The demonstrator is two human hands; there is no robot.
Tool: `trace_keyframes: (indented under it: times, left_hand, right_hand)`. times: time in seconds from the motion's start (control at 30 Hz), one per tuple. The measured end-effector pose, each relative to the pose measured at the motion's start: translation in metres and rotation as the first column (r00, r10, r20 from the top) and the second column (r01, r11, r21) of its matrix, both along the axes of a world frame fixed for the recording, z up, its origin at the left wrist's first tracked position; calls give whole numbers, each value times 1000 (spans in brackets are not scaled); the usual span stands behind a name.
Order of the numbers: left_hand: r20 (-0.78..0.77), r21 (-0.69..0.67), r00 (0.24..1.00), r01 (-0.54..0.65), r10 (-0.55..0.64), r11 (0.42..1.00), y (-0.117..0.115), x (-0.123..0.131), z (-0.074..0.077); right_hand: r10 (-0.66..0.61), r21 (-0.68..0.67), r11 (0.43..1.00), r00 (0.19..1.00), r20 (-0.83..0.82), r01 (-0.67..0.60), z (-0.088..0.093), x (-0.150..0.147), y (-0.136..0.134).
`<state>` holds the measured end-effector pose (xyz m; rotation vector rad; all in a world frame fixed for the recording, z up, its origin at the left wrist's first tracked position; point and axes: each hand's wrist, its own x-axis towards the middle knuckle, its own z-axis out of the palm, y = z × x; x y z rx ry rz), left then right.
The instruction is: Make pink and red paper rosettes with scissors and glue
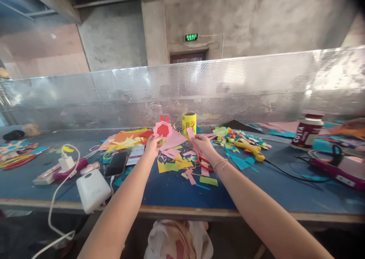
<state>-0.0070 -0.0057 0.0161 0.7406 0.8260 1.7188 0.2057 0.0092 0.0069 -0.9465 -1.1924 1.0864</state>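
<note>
Between the fingers of my left hand point(154, 145) is a pink and red paper cutout point(163, 129), round with a scalloped edge and two red strips sticking up. My right hand point(203, 144) pinches a pink paper strip point(194, 143), held upright. Just below that hand, red-handled scissors point(205, 164) lie partly hidden among paper scraps point(176, 164) in pink, yellow and green. Behind my hands stands a yellow tape roll point(189, 124) on the blue table point(182, 196).
To the left lie a phone point(116, 164), a white power bank point(93, 190) and a charger with cables point(66, 162). On the right are a yellow glue gun point(251, 149), a dark red Costa bottle point(307, 131) and a purple power strip point(336, 171). A perforated metal screen point(137, 95) closes the back.
</note>
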Motion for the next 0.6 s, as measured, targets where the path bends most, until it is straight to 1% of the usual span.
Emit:
trace_keyframes:
  times: [0.13, 0.23, 0.33, 0.43, 0.6]
  left_hand:
    - [4, -33, 1000, -21, 22, 999, -2, 2, 1]
    - [19, -53, 1000, 6, -5, 999, -4, 3, 3]
    - [-7, -42, 999, 44, -44, 998, -6, 4, 3]
    - [-30, -19, 998, 50, -50, 999, -8, 6, 3]
    - [-59, -59, 997, 41, -45, 997, -5, 5, -1]
  right_hand:
    - [12, 5, 1000, 1000, 4, -12, 0, -2, 0]
    - [24, 2, 1000, 1000, 4, -24, -1, -3, 1]
    - [35, 7, 999, 999, 8, -35, -3, -3, 2]
    - [40, 19, 999, 999, 14, -40, -4, -3, 2]
    - [36, 38, 999, 999, 39, -37, -4, -4, -1]
